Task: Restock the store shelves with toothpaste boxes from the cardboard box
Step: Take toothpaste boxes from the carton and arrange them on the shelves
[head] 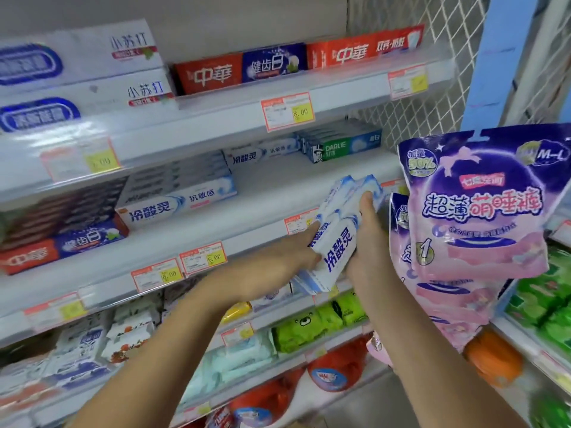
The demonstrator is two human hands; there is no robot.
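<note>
Left hand (293, 254) and right hand (366, 242) both grip a bunch of white and blue toothpaste boxes (337, 249) marked 冷酸灵, just near the middle shelf (278, 183). Green DARLIE boxes (340, 146) sit far back on the right. A price tag (204, 257) reads 6.00.

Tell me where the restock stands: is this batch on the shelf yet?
Done: a stack of matching boxes already sits on the middle shelf. In hand: left grip and right grip hold a bundle of toothpaste boxes before that shelf, not yet set down. Remaining: placing it, probably in the bare stretch right of the stack. The cardboard box is out of view.
</note>
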